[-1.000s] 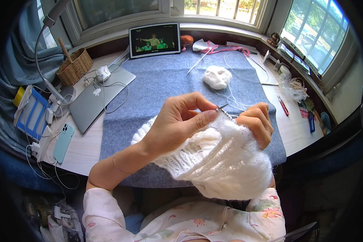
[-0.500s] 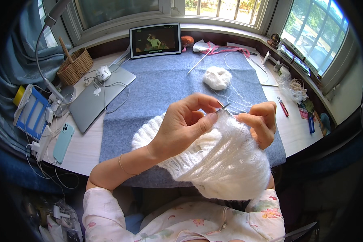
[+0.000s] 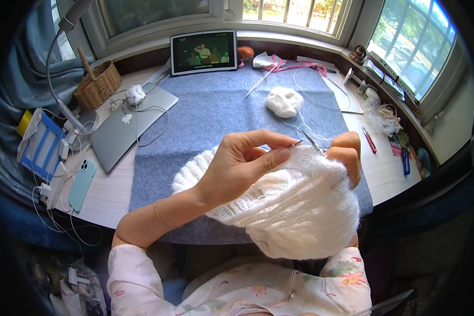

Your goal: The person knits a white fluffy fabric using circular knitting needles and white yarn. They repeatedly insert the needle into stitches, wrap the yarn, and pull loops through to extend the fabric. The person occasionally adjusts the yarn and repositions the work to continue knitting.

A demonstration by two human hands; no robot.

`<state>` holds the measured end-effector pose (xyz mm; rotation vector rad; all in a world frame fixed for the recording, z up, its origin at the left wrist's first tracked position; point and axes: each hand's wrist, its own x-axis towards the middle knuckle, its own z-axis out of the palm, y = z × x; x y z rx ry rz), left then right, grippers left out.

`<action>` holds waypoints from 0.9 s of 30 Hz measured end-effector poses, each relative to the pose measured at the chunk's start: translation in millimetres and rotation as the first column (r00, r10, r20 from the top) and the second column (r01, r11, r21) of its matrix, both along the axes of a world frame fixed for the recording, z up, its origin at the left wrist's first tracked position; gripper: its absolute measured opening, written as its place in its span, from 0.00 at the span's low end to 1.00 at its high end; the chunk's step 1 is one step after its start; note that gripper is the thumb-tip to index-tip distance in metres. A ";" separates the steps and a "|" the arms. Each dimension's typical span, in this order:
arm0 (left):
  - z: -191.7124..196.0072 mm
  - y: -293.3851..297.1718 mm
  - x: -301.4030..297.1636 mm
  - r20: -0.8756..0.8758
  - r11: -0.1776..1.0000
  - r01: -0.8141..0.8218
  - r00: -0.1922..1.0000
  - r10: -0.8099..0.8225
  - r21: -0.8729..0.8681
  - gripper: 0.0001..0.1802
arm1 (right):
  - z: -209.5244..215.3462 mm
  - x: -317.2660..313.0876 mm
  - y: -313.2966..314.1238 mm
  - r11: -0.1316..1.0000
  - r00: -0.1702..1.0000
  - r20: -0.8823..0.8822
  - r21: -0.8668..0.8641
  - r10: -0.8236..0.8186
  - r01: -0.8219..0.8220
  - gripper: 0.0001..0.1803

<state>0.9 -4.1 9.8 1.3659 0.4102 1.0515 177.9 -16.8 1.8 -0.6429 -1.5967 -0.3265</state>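
Observation:
White fluffy knitting [image 3: 305, 216] hangs below my hands, its ribbed part lying on the blue-grey felt mat [image 3: 205, 113]. My left hand [image 3: 239, 163] pinches a knitting needle whose dark tip [image 3: 297, 143] pokes out past the thumb and forefinger at the top edge of the work. Curled around the other side, my right hand [image 3: 347, 155] grips the second knitting needle [image 3: 309, 138], which points up and to the left. The two tips are apart. Thin yarn runs from a white yarn ball [image 3: 284, 102] on the mat toward my right hand. The right fingertips are partly hidden.
A tablet [image 3: 204, 51] stands at the back. To the left are a laptop [image 3: 134, 129], a wicker basket [image 3: 97, 87], a phone [image 3: 82, 185] and cables. Another needle [image 3: 260, 81] and a pink tape [image 3: 300, 65] lie behind the ball; red-handled snips [image 3: 370, 140] lie right.
My right hand has shifted slightly right, and its needle tip now shows apart from the left one. The knitting's top edge has spread a little wider. My left hand has barely moved.

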 end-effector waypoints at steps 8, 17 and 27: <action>4.5 -1.0 -1.6 0.046 0.997 -0.071 0.997 0.070 0.023 0.09 | -2.0 -2.7 -2.5 1.000 0.998 0.060 -0.011 0.008 -0.007 0.12; 2.4 -0.9 -1.1 0.064 0.998 -0.060 0.996 0.060 -0.004 0.06 | -2.9 -2.8 -2.2 0.998 0.995 0.082 -0.018 -0.051 0.052 0.12; -7.9 -6.3 5.3 -0.035 0.999 -0.031 0.999 0.032 0.006 0.09 | 2.3 -3.1 3.6 0.965 0.986 0.093 -0.237 0.140 -0.114 0.28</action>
